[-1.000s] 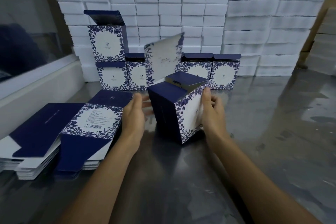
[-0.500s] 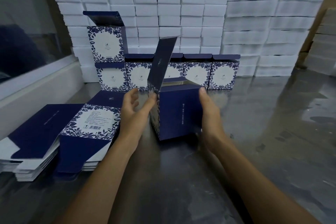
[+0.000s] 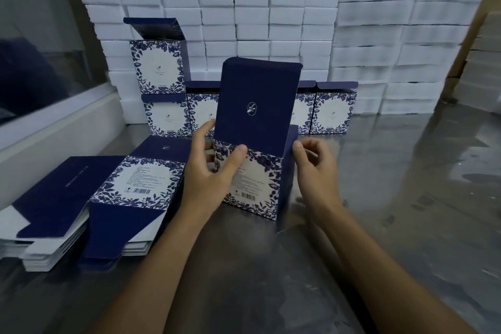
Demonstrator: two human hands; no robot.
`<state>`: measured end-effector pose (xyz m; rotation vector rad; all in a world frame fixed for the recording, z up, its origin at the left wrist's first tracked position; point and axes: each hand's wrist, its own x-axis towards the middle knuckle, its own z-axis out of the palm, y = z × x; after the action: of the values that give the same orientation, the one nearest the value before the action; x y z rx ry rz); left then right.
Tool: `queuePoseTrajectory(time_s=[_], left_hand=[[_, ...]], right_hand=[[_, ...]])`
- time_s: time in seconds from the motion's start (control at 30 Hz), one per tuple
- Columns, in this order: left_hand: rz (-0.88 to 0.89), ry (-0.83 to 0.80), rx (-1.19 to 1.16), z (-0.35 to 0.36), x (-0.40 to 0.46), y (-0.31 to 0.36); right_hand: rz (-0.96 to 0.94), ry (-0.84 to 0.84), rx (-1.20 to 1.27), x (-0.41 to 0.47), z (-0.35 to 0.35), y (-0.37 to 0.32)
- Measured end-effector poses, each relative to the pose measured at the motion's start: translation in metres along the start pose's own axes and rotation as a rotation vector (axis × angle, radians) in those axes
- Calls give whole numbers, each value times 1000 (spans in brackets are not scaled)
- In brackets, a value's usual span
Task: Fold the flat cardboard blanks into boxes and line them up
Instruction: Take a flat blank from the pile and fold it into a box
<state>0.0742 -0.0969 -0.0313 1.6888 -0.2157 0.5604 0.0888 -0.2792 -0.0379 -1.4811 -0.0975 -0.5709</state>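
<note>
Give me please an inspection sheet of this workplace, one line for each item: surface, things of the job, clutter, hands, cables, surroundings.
Surface: shiny metal table, scuffed, with reflections.
Job's things: box being folded stands upright, barcode side to the camera, its lid flap raised. Stack of flat blanks at left. Row of finished boxes behind, one more box on top at its left end.
Clutter: nothing seen.
Hands: left hand grips the box's left upper corner, thumb on the front; right hand touches its right upper edge with curled fingers.
Cables: nothing seen.
Surroundings: wall of white foam blocks behind; white ledge at left.
</note>
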Motion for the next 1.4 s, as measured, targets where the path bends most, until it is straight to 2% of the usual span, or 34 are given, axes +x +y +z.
queuePoseTrajectory(time_s=[0.27, 0.47, 0.57, 0.63, 0.73, 0.87, 1.1, 1.4], left_hand=[[123, 108, -1, 4, 3, 6], [194, 164, 126, 7, -1, 5], [342, 138, 296, 7, -4, 5], [408, 129, 370, 7, -6, 5], [433, 141, 402, 11, -8, 6], [463, 164, 437, 16, -12, 9], [509, 191, 489, 22, -14, 8], [497, 189, 500, 24, -15, 10]], right_hand=[[94, -94, 145, -7, 5, -14], [27, 2, 61, -7, 4, -15], [-105, 32, -4, -8, 4, -15], [-279, 47, -189, -9, 2, -15], [-550, 101, -504, -11, 2, -12], [-698, 156, -715, -14, 9, -16], [-695, -18, -779, -30, 27, -20], [-689, 56, -750, -27, 29, -18]])
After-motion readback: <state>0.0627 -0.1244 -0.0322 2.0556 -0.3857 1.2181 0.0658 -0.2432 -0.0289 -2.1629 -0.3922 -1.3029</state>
